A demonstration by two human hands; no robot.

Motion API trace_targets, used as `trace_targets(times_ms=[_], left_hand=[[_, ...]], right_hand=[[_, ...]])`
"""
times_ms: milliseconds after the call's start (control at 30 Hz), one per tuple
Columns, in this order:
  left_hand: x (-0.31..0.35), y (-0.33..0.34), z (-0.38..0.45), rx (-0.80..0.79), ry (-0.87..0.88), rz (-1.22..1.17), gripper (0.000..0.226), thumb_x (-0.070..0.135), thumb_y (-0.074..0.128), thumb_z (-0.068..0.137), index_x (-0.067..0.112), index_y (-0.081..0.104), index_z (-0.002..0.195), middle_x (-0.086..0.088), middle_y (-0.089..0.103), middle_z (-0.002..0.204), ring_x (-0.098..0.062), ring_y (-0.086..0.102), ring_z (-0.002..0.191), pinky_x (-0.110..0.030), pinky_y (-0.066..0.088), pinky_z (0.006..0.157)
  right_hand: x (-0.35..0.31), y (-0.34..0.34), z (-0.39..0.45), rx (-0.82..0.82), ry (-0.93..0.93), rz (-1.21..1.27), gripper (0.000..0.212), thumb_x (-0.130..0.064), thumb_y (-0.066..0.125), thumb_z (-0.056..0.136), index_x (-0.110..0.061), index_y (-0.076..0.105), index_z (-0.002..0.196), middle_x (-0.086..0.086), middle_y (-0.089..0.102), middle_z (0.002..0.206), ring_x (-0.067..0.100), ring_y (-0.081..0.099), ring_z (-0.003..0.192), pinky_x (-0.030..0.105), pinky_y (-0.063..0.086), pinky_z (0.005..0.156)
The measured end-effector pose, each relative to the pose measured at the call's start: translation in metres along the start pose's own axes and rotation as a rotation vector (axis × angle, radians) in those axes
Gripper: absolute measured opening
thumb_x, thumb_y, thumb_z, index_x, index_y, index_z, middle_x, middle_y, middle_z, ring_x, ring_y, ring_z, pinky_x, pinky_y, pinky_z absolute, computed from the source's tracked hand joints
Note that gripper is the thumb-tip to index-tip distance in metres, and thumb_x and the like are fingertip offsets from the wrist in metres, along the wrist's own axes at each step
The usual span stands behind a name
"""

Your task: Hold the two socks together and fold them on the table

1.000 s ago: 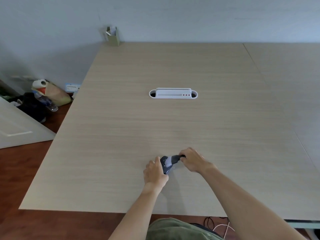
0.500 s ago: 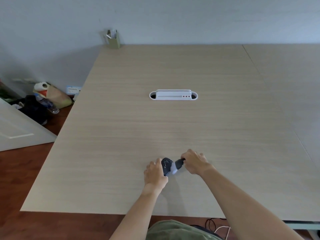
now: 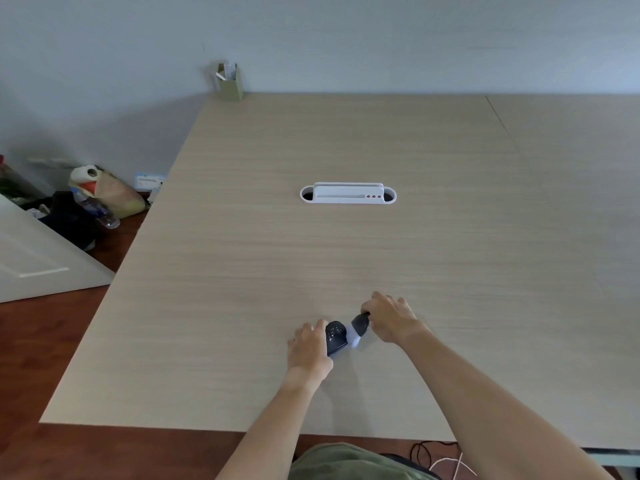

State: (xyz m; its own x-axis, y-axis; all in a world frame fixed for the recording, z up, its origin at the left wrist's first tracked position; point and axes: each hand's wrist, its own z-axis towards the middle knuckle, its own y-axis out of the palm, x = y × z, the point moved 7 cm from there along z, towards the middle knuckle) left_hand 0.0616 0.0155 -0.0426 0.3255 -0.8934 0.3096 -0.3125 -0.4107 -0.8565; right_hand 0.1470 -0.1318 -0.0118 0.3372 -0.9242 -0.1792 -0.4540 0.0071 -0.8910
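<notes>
- The dark game controller (image 3: pixel 336 337) has turned since a second ago: its buttoned face now points up and to the left, with the pale grey middle part showing to its right, whereas earlier the dark body lay lower and more under the left hand.
- The left hand (image 3: pixel 309 346) grips the near-left end of the controller, fingers curled over its edge; it has hardly moved on the table (image 3: pixel 242 271).
- The right hand (image 3: pixel 389 320) pinches the dark far-right grip, fingers curled round its tip; it has shifted slightly to the right and away, so the two hands now sit a little further apart.
- My reading is that the two hands are twisting or pulling the controller between them, and that the work on it is under way rather than done; whether any part has come loose I cannot tell.
- The controller sits near the near edge of the table, roughly at its middle, low over or touching the surface.
- Well beyond the hands, a white cable tray (image 3: pixel 348 194) is set into the table.
- At the far left corner stands a green pen holder (image 3: pixel 229 83) against the wall.
- On the floor to the left lie a bag with a paper roll (image 3: pixel 107 192) and a plastic bottle (image 3: pixel 97 209), beside a white panel (image 3: pixel 34 258).
- Nothing lies between or close around the hands to hinder them.
</notes>
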Motion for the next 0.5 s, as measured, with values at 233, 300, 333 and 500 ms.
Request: trace_targets(times_ms=[233, 300, 333, 500], left_hand=[[0.000, -0.003, 0.001, 0.022, 0.019, 0.019, 0.060, 0.002, 0.060, 0.078, 0.027, 0.044, 0.130, -0.002, 0.052, 0.119, -0.026, 0.049, 0.114, -0.032, 0.040, 0.093], [0.000, -0.003, 0.002, 0.026, 0.025, 0.012, 0.063, 0.002, 0.061, 0.078, 0.030, 0.043, 0.133, -0.002, 0.052, 0.121, -0.025, 0.049, 0.116, -0.032, 0.040, 0.094], [0.000, -0.003, 0.002, 0.025, 0.023, 0.008, 0.063, 0.003, 0.062, 0.078, 0.029, 0.043, 0.132, -0.002, 0.052, 0.120, -0.025, 0.049, 0.115, -0.032, 0.040, 0.094], [-0.003, -0.001, 0.002, 0.008, 0.009, -0.018, 0.057, 0.004, 0.064, 0.078, 0.026, 0.047, 0.127, -0.002, 0.052, 0.119, -0.026, 0.049, 0.115, -0.033, 0.042, 0.093]], right_hand=[[-0.008, 0.008, 0.000, -0.039, -0.051, -0.023, 0.032, -0.004, 0.045, 0.094, -0.020, 0.064, 0.113, 0.005, 0.051, 0.119, 0.027, 0.055, 0.110, 0.039, 0.037, 0.095], [-0.001, 0.004, -0.001, -0.024, -0.021, -0.019, 0.032, -0.005, 0.046, 0.093, -0.020, 0.064, 0.114, 0.006, 0.052, 0.120, 0.027, 0.054, 0.111, 0.039, 0.037, 0.096], [0.000, 0.002, 0.000, -0.022, -0.017, -0.007, 0.032, -0.005, 0.044, 0.093, -0.019, 0.064, 0.114, 0.006, 0.052, 0.121, 0.028, 0.054, 0.111, 0.039, 0.037, 0.096], [-0.013, 0.008, -0.001, -0.039, -0.086, 0.020, 0.031, -0.007, 0.041, 0.096, -0.019, 0.064, 0.112, 0.007, 0.051, 0.120, 0.030, 0.054, 0.109, 0.042, 0.039, 0.096]])
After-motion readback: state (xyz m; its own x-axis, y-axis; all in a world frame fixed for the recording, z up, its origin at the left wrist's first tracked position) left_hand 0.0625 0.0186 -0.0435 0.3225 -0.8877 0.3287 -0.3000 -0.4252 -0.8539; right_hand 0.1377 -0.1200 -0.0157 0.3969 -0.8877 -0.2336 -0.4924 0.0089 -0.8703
